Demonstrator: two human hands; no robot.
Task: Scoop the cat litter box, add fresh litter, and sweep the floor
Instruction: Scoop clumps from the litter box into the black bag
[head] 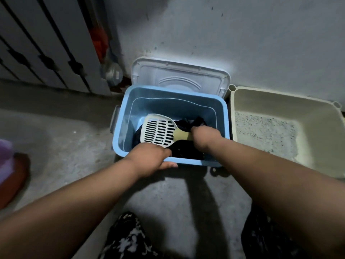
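Grey concrete floor (61,146) met a scuffed pale wall (261,43) at 12 o'clock, with a white ribbed radiator (46,53) at 10 o'clock. At the centre stood a blue bin (119,135), its white hinged lid (179,79) open and leaning back against the wall. A black bag (186,152) lay inside the bin. Immediately at 3 o'clock of the bin, touching or nearly touching it, sat a beige litter box (317,146) holding a thin layer of pale speckled litter (265,133). The left hand (149,157) gripped the near rim of the bin at 6 o'clock, thumb outside the wall and fingers curled over into the bag. The right hand (203,135) was closed around the yellowish handle of a white slotted scoop (158,131), which was held inside the bin above the bag, its blade pointing toward 9 o'clock. No clumps were visible on the blade. A purple and reddish object (11,171) lay at 9 o'clock on the floor. Dark patterned trouser legs (127,238) showed at 6 o'clock.
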